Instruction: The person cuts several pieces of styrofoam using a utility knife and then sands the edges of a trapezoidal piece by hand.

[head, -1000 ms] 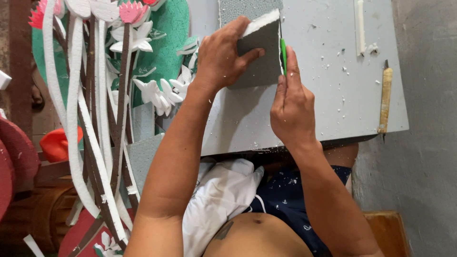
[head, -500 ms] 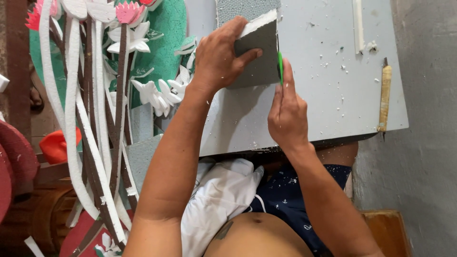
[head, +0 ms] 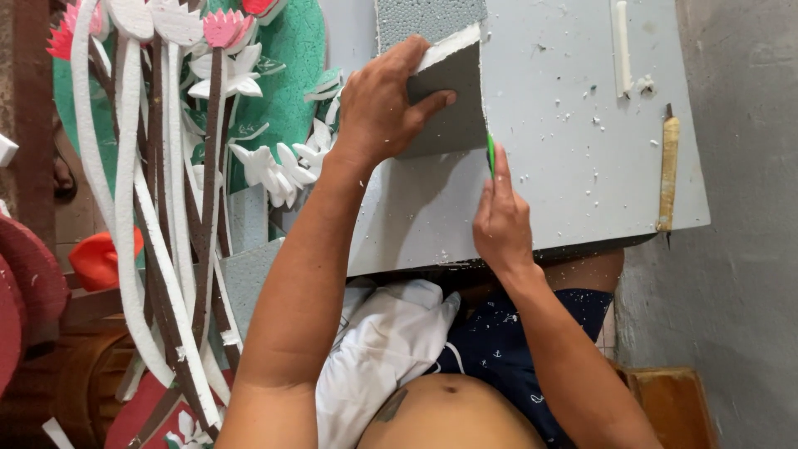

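Note:
My left hand (head: 384,104) presses a grey foam block (head: 453,104) with a white cut edge down onto a grey board (head: 573,191) resting over my lap. My right hand (head: 501,218) grips a green-handled cutter (head: 490,154), its tip against the block's right edge. The blade itself is hidden behind my fingers and the block.
A tan-handled tool (head: 667,170) and a white foam strip (head: 622,46) lie on the board's right part, among white crumbs. To the left stands a foam flower decoration (head: 191,150) with white stems, pink buds and green backing. A grey wall (head: 748,208) is on the right.
My right hand and the green cutter have slid slightly down along the block's right edge. The left hand keeps its hold on the block.

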